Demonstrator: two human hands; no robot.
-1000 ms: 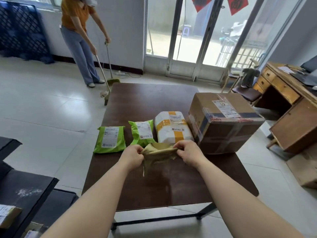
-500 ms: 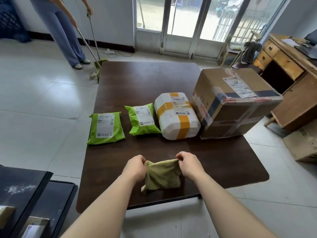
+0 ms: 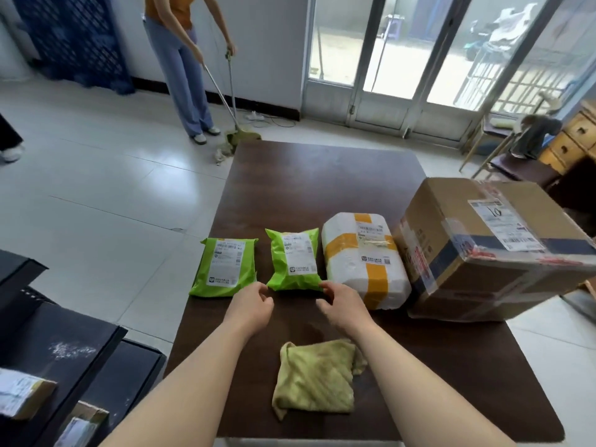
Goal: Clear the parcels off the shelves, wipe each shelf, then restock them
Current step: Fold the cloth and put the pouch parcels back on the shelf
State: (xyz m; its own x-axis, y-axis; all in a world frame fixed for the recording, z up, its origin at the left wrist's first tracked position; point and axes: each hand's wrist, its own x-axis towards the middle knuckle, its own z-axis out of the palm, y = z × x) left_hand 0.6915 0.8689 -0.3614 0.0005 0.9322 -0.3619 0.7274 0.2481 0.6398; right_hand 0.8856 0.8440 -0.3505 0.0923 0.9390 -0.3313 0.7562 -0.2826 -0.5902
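On the dark brown table (image 3: 322, 175) a row of parcels lies: a flat green bag (image 3: 225, 267), a puffy green bag (image 3: 294, 259), a white parcel with yellow tape (image 3: 366, 259) and a large cardboard box (image 3: 490, 250). A folded green cloth (image 3: 314, 377) lies free near the table's front edge, between my forearms. My left hand (image 3: 251, 306) and my right hand (image 3: 342, 304) hover with loosely curled fingers just in front of the puffy green bag, one at each near corner. Neither holds anything.
A black shelf unit (image 3: 64, 343) stands at my left with small boxes (image 3: 22, 395) on its lower levels. A person (image 3: 180, 59) sweeps the tiled floor beyond the table. A wooden desk (image 3: 577, 137) and a chair (image 3: 516, 156) stand at the right, before glass doors.
Both hands let go of the green cloth, which now lies on the table. The hands moved forward to the puffy green bag.
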